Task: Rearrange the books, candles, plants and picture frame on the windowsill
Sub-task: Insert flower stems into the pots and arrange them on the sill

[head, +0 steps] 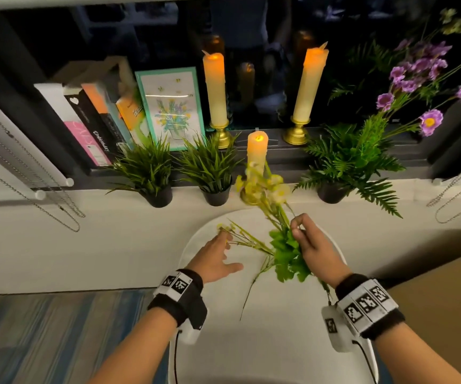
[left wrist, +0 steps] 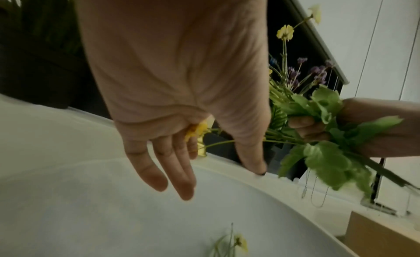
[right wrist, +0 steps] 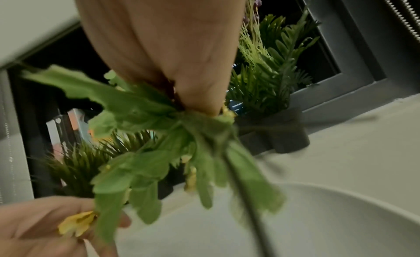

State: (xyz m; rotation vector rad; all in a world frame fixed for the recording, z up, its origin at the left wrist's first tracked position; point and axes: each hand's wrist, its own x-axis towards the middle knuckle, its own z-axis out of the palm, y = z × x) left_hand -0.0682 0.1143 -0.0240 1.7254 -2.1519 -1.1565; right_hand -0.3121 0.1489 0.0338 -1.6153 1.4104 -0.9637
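My right hand (head: 297,227) grips a bunch of yellow artificial flowers (head: 286,249) by its leafy stems, above a white round seat (head: 251,342). The blossoms (head: 262,187) reach up in front of the short candle (head: 257,149). In the right wrist view the green leaves (right wrist: 145,117) fan out below my right hand (right wrist: 200,106). My left hand (head: 223,242) is open with straight fingers, and a yellow blossom (left wrist: 197,133) of a side sprig touches those fingers (left wrist: 181,180). That same blossom (right wrist: 77,223) lies against my left hand (right wrist: 34,230).
On the sill stand leaning books (head: 85,120), a picture frame (head: 173,106), two tall candles (head: 214,87) (head: 309,84), two grass plants (head: 148,173) (head: 212,167) and a fern with purple flowers (head: 348,162). Blind chains (head: 29,189) hang at the left. A loose flower (left wrist: 238,243) lies on the seat.
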